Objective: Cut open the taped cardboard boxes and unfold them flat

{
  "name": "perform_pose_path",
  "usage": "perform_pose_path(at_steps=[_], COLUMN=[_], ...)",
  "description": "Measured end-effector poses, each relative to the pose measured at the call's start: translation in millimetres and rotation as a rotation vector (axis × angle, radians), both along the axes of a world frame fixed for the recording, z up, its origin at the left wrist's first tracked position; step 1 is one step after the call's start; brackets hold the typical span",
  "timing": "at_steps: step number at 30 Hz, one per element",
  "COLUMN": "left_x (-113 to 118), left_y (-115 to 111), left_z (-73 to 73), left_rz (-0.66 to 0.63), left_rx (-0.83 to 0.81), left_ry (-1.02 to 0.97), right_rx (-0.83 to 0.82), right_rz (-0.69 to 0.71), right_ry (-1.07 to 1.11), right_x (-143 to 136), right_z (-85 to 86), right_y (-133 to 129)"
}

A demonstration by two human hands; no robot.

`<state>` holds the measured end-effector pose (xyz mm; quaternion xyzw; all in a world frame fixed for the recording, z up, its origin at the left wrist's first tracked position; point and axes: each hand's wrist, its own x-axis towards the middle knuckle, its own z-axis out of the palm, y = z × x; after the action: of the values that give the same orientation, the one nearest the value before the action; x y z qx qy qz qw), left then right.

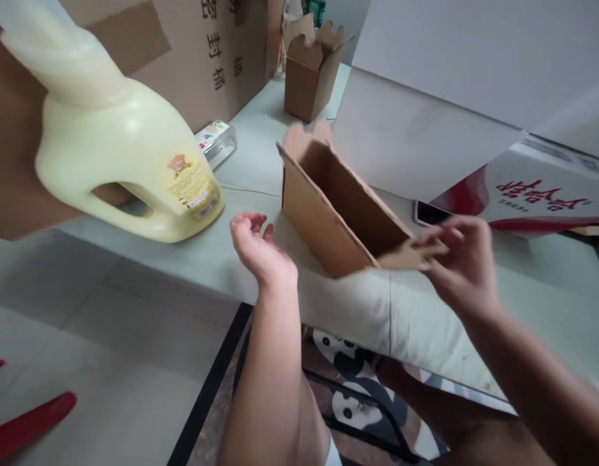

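Observation:
A narrow brown cardboard box (318, 226) stands open at the top on the pale green table, with notched flaps at its two ends. My right hand (462, 259) has its fingers closed on the near end flap, which is tilted outward. To the left of the box is my left hand (260, 243), apart from it, palm turned up with loosely curled fingers and nothing in it.
A large pale yellow jug (134, 149) stands at the left before a big carton (192, 58). Farther back are a smaller brown box (309, 81) and a clear packet (219, 145). A phone (428, 213) lies beside a red and white box (532, 194) at the right.

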<state>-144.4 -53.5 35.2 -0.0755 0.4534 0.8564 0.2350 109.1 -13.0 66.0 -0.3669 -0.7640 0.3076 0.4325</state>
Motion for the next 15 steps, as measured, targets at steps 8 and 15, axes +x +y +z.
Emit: perform_pose_path(at_steps=[8,15], left_x=[51.8,92.9], left_y=[8.7,2.7], left_z=[8.8,20.3], left_rz=[-0.59,-0.731], left_rx=[0.227,0.179], left_ry=[0.278,0.297], right_rx=[0.037,-0.067], right_rz=[-0.294,-0.326], right_ry=[-0.129,-0.001], right_x=[145.4,139.9], right_z=[-27.0,-21.0], right_y=[-138.4,-134.7])
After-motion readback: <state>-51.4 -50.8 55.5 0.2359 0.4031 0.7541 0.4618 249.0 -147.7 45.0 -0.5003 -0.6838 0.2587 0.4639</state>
